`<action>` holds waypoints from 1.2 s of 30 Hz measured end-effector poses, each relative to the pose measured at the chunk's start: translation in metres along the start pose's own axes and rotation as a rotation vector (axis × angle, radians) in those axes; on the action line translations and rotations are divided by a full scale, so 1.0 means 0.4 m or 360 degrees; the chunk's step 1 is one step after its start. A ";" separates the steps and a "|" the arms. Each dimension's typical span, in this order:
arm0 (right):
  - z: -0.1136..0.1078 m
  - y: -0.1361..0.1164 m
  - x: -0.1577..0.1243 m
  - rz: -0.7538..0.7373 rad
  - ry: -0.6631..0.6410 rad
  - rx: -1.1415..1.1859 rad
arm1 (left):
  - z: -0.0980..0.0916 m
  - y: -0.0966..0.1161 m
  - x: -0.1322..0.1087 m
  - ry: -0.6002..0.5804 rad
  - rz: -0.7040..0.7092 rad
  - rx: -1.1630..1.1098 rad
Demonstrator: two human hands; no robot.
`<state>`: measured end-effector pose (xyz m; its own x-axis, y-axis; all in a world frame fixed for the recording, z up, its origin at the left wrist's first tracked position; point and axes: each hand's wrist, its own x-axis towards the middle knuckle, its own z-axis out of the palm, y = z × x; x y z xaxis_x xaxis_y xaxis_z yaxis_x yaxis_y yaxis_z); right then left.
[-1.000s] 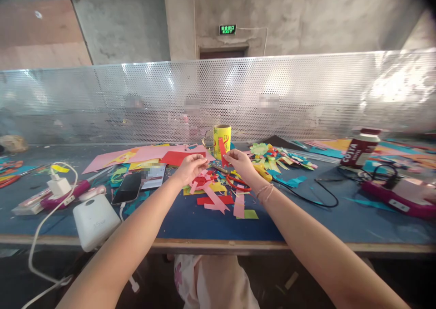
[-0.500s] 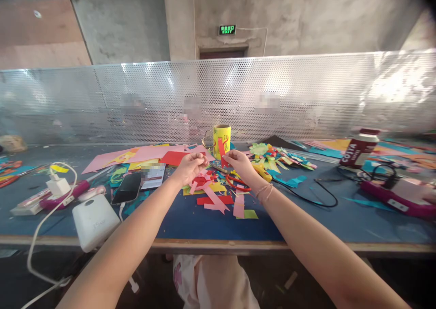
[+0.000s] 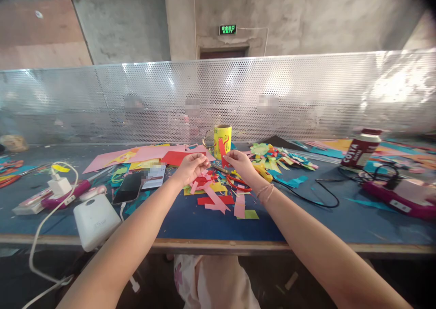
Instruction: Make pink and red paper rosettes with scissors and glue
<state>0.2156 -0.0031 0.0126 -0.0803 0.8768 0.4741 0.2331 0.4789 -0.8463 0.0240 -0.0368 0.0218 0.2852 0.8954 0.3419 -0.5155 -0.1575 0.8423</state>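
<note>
My right hand (image 3: 240, 162) pinches a red paper strip (image 3: 223, 150) that stands up from the fingertips, in front of a yellow cylindrical container (image 3: 218, 131). To its left, my left hand (image 3: 192, 168) is closed in a pinch. What its fingertips hold, if anything, is too small to make out. Below both hands lies a heap of cut paper scraps (image 3: 215, 197), pink, red and yellow. Scissors with red-orange handles (image 3: 240, 187) lie partly under my right hand. A yellow tool (image 3: 264, 173), perhaps a glue gun, rests beside my right wrist, with a black cord.
Pink paper sheets (image 3: 150, 154) and a phone (image 3: 127, 188) lie left, near a white power adapter (image 3: 96, 221) with cables. Colourful paper flowers (image 3: 272, 152), a brown bottle (image 3: 361, 149) and a purple power strip (image 3: 398, 202) are right. A perforated metal screen (image 3: 218, 86) stands behind.
Very little differs. Both hands keep nearly the same place and grip, and the red strip stays in my right hand. The whole view has shifted slightly.
</note>
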 end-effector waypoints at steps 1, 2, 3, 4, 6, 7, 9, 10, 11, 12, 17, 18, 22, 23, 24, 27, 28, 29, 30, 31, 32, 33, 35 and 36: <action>0.000 0.000 0.000 -0.0001 0.0005 -0.0004 | 0.000 0.002 -0.001 -0.0010 0.0011 -0.0007; 0.000 -0.001 -0.001 -0.0003 0.0008 -0.0007 | 0.001 0.004 -0.003 -0.0022 0.0020 -0.0016; 0.000 -0.001 -0.001 -0.0005 0.0005 -0.0006 | 0.002 0.007 -0.005 -0.0030 0.0029 -0.0028; -0.001 0.000 -0.001 -0.0007 0.0001 -0.0001 | 0.004 0.010 -0.006 -0.0033 0.0036 -0.0043; -0.001 0.000 -0.001 -0.0008 -0.0010 0.0013 | 0.010 0.014 -0.009 -0.0031 0.0035 -0.0070; -0.001 0.000 -0.001 -0.0008 -0.0014 0.0016 | 0.012 0.016 -0.011 -0.0030 0.0030 -0.0079; -0.002 0.000 -0.001 -0.0009 -0.0012 0.0016 | 0.016 0.019 -0.013 -0.0028 0.0023 -0.0093; -0.002 -0.001 -0.001 -0.0007 -0.0007 0.0011 | 0.017 0.020 -0.014 -0.0032 0.0020 -0.0098; -0.001 -0.001 -0.001 -0.0007 -0.0001 0.0006 | 0.017 0.021 -0.014 -0.0040 0.0019 -0.0102; -0.001 -0.001 -0.001 -0.0006 0.0005 0.0001 | 0.017 0.021 -0.014 -0.0051 0.0018 -0.0105; 0.000 -0.002 0.000 -0.0016 0.0007 0.0000 | 0.013 0.022 -0.014 -0.0092 0.0013 -0.0093; 0.000 -0.002 -0.001 -0.0018 0.0007 0.0007 | 0.013 0.023 -0.014 -0.0084 0.0009 -0.0082; 0.000 -0.003 -0.002 -0.0012 -0.0006 0.0034 | 0.014 0.023 -0.015 -0.0078 0.0010 -0.0055; 0.000 -0.003 -0.002 -0.0009 -0.0008 0.0034 | 0.014 0.023 -0.015 -0.0085 0.0016 -0.0055; 0.000 -0.003 -0.003 -0.0009 -0.0006 0.0034 | 0.014 0.022 -0.015 -0.0089 0.0021 -0.0056; -0.001 -0.006 -0.003 -0.0010 -0.0001 0.0037 | 0.014 0.021 -0.014 -0.0060 0.0021 -0.0045; -0.001 -0.006 -0.003 -0.0009 -0.0001 0.0038 | 0.014 0.021 -0.014 -0.0046 0.0019 -0.0042; -0.002 -0.007 -0.003 -0.0007 -0.0003 0.0037 | 0.015 0.021 -0.014 -0.0036 0.0018 -0.0043; -0.002 -0.008 -0.003 -0.0004 -0.0004 0.0035 | 0.015 0.021 -0.014 -0.0035 0.0016 -0.0045; -0.002 -0.008 -0.003 -0.0004 -0.0006 0.0035 | 0.015 0.021 -0.014 -0.0039 0.0014 -0.0049; -0.002 -0.009 -0.003 -0.0007 -0.0007 0.0035 | 0.016 0.021 -0.014 -0.0041 0.0012 -0.0053; -0.002 -0.009 -0.003 -0.0010 -0.0009 0.0035 | 0.017 0.021 -0.014 -0.0040 0.0009 -0.0056; -0.002 -0.008 -0.003 -0.0012 -0.0014 0.0036 | 0.019 0.022 -0.015 -0.0035 -0.0003 -0.0055; -0.002 -0.007 -0.003 -0.0013 -0.0018 0.0040 | 0.019 0.022 -0.015 -0.0035 -0.0009 -0.0054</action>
<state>0.2159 -0.0057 0.0147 -0.0932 0.8731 0.4785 0.2077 0.4871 -0.8483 0.0241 -0.0467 0.0304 0.3056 0.8868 0.3467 -0.5408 -0.1381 0.8298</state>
